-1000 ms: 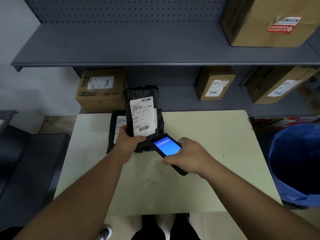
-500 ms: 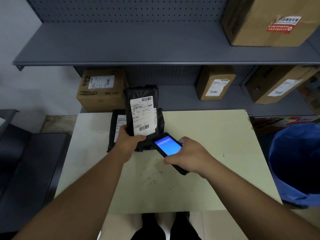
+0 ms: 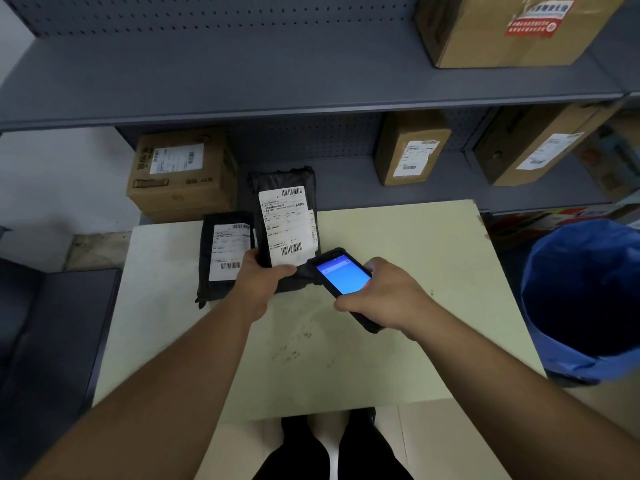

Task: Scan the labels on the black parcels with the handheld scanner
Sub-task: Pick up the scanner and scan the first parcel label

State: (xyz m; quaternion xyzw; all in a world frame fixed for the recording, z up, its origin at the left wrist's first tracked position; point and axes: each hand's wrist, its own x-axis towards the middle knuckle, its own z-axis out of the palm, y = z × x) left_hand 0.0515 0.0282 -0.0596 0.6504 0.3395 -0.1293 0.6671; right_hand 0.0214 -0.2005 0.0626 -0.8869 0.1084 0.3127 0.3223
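Observation:
My left hand grips the lower edge of a black parcel, holding it upright with its white barcode label facing me. A second black parcel lies flat on the pale table just left of it, label up. My right hand holds the black handheld scanner, its blue screen lit, with its top end pointing at the bottom of the raised parcel's label and almost touching the parcel.
Grey metal shelves stand behind the table with several labelled cardboard boxes. A blue-lined bin is at the right. A dark surface lies to the left. My feet show below the table's front edge.
The raised parcel has shifted slightly right, uncovering more of the flat parcel's label. The scanner stays at the parcel's lower right corner.

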